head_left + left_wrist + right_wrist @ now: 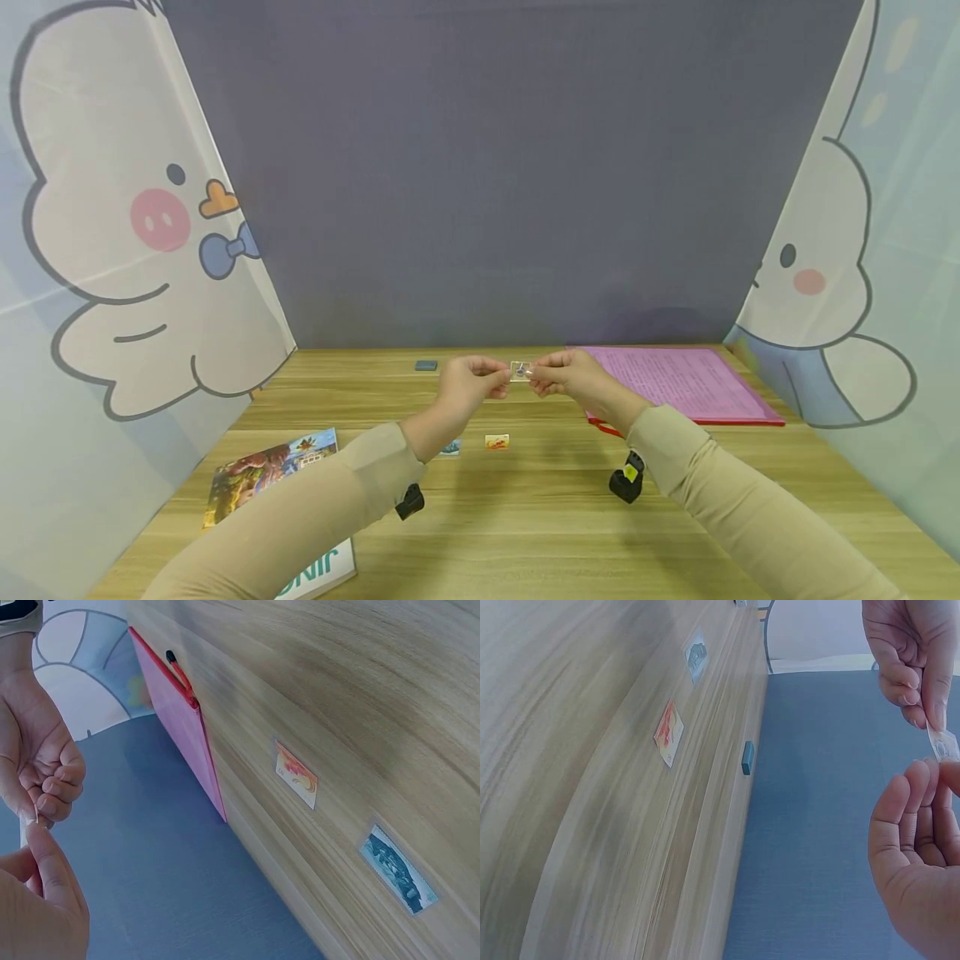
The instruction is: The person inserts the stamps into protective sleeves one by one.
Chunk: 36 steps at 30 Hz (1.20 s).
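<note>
Both hands are raised over the far part of the table, holding a small pale stamp [521,372] with a dark picture between them. It seems to sit in a clear sleeve. My left hand [471,385] pinches its left edge between thumb and fingertips, while the right hand [576,379] pinches the opposite edge. In the right wrist view the stamp [943,742] is partly cut off by the frame's edge. Below the hands, an orange-and-red stamp [497,442] lies on the wood. Left of it lies a teal stamp [399,868], partly hidden by the left arm in the head view.
A small dark grey block [426,365] lies near the back of the table. Toward the right is a pink zip folder [675,383] with red edging. At the left lie a colourful booklet [262,471] and a white book [330,573], partly under the left forearm.
</note>
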### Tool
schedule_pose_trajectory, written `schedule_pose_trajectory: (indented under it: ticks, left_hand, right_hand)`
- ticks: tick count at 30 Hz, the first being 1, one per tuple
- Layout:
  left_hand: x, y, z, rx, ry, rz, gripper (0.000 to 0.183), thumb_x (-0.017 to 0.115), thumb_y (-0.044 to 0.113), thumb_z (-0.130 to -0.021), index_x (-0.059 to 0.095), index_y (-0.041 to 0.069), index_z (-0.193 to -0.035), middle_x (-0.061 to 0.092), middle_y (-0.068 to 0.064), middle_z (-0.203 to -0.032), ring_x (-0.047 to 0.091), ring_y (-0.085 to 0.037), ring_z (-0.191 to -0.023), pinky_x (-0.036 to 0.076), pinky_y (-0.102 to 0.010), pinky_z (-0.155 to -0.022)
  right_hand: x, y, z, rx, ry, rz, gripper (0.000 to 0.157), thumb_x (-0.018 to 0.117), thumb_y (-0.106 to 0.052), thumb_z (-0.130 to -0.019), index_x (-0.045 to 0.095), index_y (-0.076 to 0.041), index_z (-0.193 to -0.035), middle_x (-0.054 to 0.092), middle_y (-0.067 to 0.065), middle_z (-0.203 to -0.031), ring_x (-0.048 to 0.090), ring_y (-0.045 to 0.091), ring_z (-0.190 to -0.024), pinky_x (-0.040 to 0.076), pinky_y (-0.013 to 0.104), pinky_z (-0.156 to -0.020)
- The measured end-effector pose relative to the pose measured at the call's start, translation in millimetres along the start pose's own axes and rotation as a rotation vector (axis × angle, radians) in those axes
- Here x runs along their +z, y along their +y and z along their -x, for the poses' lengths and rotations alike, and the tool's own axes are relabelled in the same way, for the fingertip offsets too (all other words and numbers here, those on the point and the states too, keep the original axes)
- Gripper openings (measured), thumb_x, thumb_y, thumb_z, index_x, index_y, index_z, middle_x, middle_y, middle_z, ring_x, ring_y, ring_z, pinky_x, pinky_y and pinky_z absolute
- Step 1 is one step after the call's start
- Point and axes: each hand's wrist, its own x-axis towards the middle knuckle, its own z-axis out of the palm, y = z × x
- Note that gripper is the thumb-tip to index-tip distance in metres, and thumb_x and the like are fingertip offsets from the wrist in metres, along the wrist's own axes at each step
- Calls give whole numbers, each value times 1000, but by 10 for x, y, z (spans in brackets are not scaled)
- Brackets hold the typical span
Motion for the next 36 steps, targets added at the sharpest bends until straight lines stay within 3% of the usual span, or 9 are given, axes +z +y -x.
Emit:
schedule_pose_trajectory:
  ticks: [3, 9, 16, 25, 31, 36]
  left_hand:
    - [3, 4, 8, 3, -1, 0, 15, 70, 8, -89, 71, -3, -98, 70, -13, -89, 67, -11, -68, 61, -40, -81]
    - [6, 4, 8, 7, 6, 4, 15, 70, 8, -89, 71, -4, -99, 70, -14, -89, 68, -14, -70, 62, -29, -72]
    - [0, -23, -7, 7, 4, -11, 16, 70, 8, -89, 71, -4, -99, 70, -19, -95, 71, -25, -79, 62, -36, -78]
    - [-17, -20, -19, -11, 21, -16, 14, 69, 7, -90, 71, -3, -98, 70, -19, -96, 68, -15, -70, 62, -37, -78]
    - [-4, -53, -31, -17, 10, 7, 15, 70, 7, -89, 70, -5, -99, 70, -20, -95, 67, -13, -68, 62, -36, -77]
    - [16, -98, -55, -19, -16, 17, 18, 70, 8, -89, 69, -6, -101, 71, -15, -90, 68, -15, -68, 62, -31, -70]
  right_hand:
    - [0, -5, 4, 0, -7, 9, 20, 60, -7, -95, 63, 10, -104, 68, 5, -84, 64, 14, -77, 58, 26, -76]
    - [-1, -8, -2, 10, 1, 14, 21, 60, -6, -95, 62, 11, -107, 67, -1, -81, 64, 17, -81, 58, 25, -77]
    - [-27, 21, 9, 6, -23, 21, 26, 60, -10, -96, 61, 11, -111, 68, 1, -86, 65, 19, -85, 58, 28, -81]
    - [-74, 26, 21, -9, -99, 5, 31, 55, -20, -100, 62, 7, -113, 70, 1, -93, 65, 17, -87, 57, 31, -86]
    - [-32, 30, 14, -44, -45, 10, 27, 57, -16, -98, 61, 9, -109, 67, 4, -91, 64, 16, -85, 58, 31, -84]
    - [-31, 47, 13, -23, -2, 40, 25, 57, -13, -98, 61, 10, -108, 67, 10, -93, 64, 18, -85, 58, 33, -85]
